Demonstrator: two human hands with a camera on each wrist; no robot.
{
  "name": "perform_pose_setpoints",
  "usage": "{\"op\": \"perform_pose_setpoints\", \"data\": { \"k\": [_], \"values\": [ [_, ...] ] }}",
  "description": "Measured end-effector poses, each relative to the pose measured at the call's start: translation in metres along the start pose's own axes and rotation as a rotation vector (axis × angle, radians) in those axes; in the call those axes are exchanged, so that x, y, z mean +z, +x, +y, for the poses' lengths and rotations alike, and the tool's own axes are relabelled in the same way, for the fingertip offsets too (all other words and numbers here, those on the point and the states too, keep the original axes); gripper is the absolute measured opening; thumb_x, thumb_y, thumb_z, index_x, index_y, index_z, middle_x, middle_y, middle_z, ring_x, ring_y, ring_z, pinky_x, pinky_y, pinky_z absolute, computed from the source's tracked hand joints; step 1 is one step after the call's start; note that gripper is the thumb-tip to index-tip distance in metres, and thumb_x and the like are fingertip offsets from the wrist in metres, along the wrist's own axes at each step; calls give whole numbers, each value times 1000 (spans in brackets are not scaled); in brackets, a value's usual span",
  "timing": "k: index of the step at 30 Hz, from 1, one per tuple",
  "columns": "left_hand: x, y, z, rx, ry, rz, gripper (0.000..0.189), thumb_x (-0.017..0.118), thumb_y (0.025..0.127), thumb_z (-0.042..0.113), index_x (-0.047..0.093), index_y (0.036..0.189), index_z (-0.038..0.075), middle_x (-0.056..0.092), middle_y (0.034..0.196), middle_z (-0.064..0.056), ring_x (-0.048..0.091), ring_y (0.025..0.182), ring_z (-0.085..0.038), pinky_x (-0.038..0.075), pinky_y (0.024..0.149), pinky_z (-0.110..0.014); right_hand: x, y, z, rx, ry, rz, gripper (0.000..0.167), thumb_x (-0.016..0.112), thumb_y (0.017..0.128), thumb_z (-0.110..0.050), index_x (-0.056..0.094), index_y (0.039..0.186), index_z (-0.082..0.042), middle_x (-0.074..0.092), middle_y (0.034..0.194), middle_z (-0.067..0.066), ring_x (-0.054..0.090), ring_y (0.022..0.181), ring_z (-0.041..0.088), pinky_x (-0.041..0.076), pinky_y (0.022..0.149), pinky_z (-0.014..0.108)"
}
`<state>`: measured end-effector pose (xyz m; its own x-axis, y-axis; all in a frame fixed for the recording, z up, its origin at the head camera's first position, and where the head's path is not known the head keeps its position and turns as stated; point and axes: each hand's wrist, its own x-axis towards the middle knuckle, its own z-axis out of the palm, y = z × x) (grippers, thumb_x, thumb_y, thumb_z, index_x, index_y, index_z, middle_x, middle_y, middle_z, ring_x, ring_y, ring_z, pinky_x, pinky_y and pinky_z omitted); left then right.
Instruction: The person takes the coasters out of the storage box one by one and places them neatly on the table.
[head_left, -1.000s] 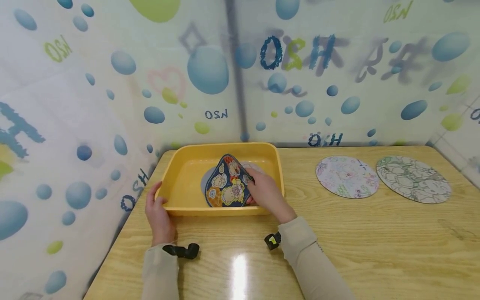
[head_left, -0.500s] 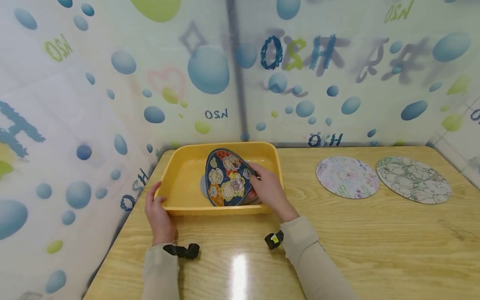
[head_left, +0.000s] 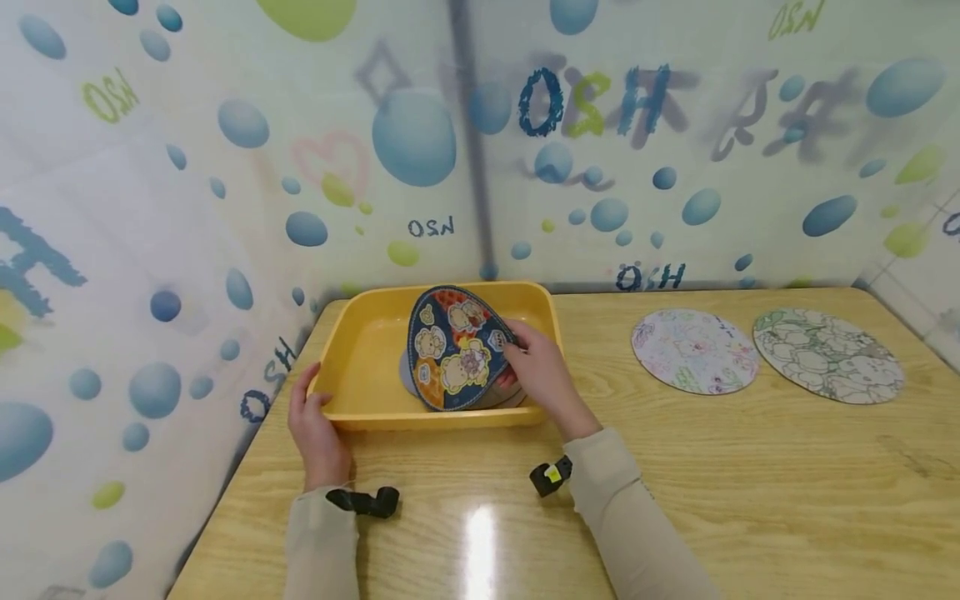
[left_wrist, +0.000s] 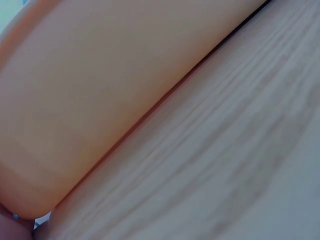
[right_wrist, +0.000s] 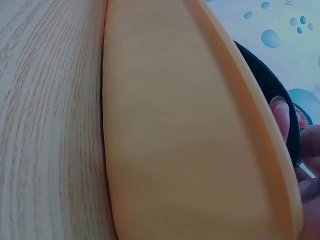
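In the head view a yellow tray (head_left: pixel 367 358) stands on the wooden table. My left hand (head_left: pixel 318 429) grips its left front corner, fingers along the outer side and thumb over the rim. With my right hand (head_left: pixel 543 375) I pinch the right edge of a round dark-blue mat (head_left: pixel 442 367) printed with cartoon bears, tilted up inside the tray. The right wrist view shows the mat's black back (right_wrist: pixel 260 70) and a fingertip against it, above the tray's rim. Beneath it, part of a grey round piece (head_left: pixel 406 372) shows; the rest is hidden.
To the right of the tray lie two round mats, a pale one with coloured drawings (head_left: pixel 693 350) and a green-and-white one (head_left: pixel 828 357). A patterned wall covering (head_left: pixel 420 137) rises behind the table and along its left side.
My right hand has raised the dark-blue mat slightly, and its printed face has come round to show wider. The left hand keeps its hold on the tray.
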<state>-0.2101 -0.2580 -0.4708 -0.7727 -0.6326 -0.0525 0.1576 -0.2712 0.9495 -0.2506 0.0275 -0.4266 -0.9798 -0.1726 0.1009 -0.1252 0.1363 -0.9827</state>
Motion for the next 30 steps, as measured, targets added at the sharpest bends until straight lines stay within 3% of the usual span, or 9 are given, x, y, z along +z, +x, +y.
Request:
{"op": "perform_pose_setpoints", "data": {
  "k": [6,11,21,30],
  "values": [
    [-1,-1,-1,4,-10,0,48,30,83,1,55,121,16,41,130,4,37,116,-14,31,99,-30,-6,-1,-3,26,88,-9,34,44,91,-14,51,124,-21,58,92,12,60,58,27,51,59,45],
    [-1,0,-1,-1,0,11,48,30,83,2,55,121,17,41,130,5,37,116,-13,31,99,-32,-13,1,-4,32,88,10,35,45,92,-15,49,126,-20,57,94,12,59,60,26,51,62,46],
    [-1,-1,1,0,-22,41,48,31,83,2,55,121,17,40,130,5,36,116,-14,31,99,-31,-29,5,-6,43,180,38,36,43,93,-13,46,128,-17,56,95,17,59,61,23,53,59,34],
    [0,-1,0,25,-40,68,48,30,81,1,57,118,15,42,129,4,39,114,-15,32,98,-31,-43,6,-1,67,241,118,36,43,92,-13,48,127,-16,54,94,15,55,57,18,52,55,28]
  ]
}}
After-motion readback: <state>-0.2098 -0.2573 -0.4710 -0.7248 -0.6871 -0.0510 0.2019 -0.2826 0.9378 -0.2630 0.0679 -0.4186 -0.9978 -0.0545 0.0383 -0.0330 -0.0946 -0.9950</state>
